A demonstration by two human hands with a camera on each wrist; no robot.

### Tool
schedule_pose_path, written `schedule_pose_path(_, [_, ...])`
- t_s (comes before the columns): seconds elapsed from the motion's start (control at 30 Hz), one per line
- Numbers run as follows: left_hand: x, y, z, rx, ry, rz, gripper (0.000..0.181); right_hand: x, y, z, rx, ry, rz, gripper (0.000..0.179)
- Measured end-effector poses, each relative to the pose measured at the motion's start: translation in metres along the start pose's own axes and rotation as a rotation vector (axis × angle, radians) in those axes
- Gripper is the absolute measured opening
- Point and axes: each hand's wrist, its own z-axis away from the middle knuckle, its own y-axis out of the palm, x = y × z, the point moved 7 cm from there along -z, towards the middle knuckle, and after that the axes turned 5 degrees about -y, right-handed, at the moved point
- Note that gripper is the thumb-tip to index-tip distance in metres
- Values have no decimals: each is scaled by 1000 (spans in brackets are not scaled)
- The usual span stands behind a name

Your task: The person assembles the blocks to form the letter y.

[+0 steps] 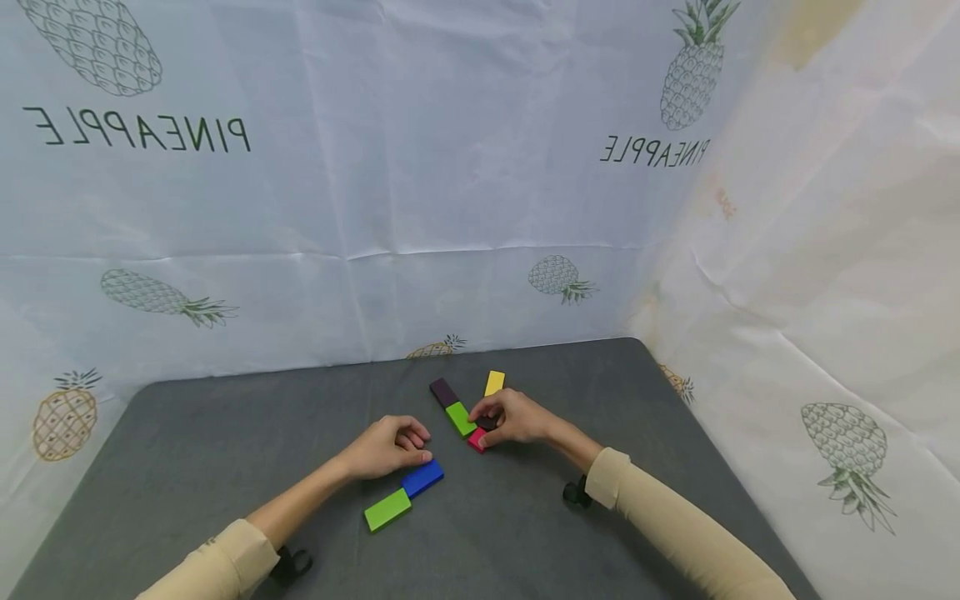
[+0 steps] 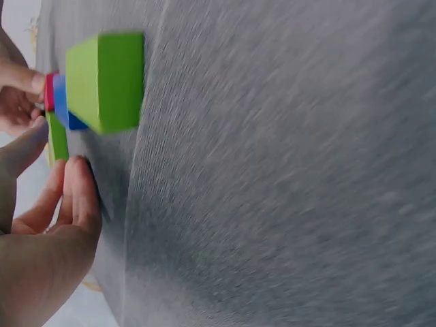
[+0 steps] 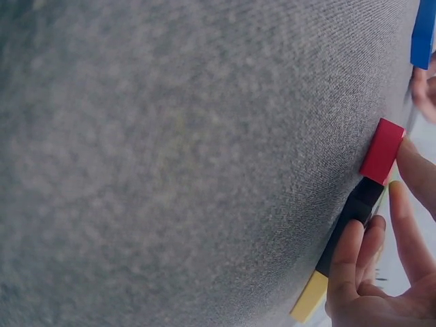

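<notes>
My right hand (image 1: 517, 418) is over a cluster of blocks, its thumb and index finger at the red block (image 3: 383, 151). Its other fingers bend against a black block (image 3: 351, 218). A lime green block (image 1: 461, 419) lies by the index fingertip, with a dark purple block (image 1: 442, 392) at its far end. Past the black block is a yellow block (image 1: 494, 382). My left hand (image 1: 384, 448) rests loosely with nothing in its fingers, thumb tip right at the far edge of a blue block (image 1: 423, 478). A second green block (image 1: 387, 510) meets the blue one corner to corner.
A dark grey cloth covers the table (image 1: 225, 442). Behind it hangs a pale curtain (image 1: 450, 167) printed with pineapples, and another fabric wall (image 1: 825, 317) stands on the right. Dark straps hang at both wrists.
</notes>
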Motion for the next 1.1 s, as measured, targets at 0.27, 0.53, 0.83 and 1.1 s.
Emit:
schedule_pose_path(0.27, [-2,12,18,-33,-14,-8,37,1,-1,0,2,-12,2,34])
schedule_pose_path(0.53, [-2,17,26,-105,-18,-50,36,3,0,-1,1,-12,-1,34])
schedule_pose_path(0.83, [-3,20,27,-173,-26,-77,32,2,0,0,-2,1,-3,34])
schedule_pose_path(1.1, [-7,23,23,-224,66,-79,27,1,0,1,-6,0,3,34])
